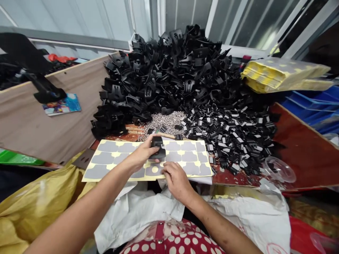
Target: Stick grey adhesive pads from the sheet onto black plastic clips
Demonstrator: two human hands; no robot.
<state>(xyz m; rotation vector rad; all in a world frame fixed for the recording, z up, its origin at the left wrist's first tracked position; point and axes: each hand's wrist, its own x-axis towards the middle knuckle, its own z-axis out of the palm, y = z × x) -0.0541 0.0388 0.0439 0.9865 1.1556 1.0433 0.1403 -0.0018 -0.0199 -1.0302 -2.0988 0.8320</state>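
My left hand [145, 152] is closed around a black plastic part [158, 148], held over the middle of a sticker sheet. The yellow-backed sheet [116, 154] carries rows of grey stickers and lies flat across the front of the table. My right hand [177, 180] is at the sheet's lower edge, beside a sticker [155, 170] with a pale round spot. Its fingers are curled together against the sheet; whatever is between them is hidden. Just beyond my left hand lies a thin stick-like tool [167, 135], partly covered.
A tall heap of black plastic parts [164, 76] fills the back. In front are small silvery metal pieces [168, 121] and a pile of small black-and-grey pieces [230, 132]. A clear plastic bowl [279, 169] sits right, below stacked sticker sheets [280, 74]. A wooden board [87, 88] walls the left.
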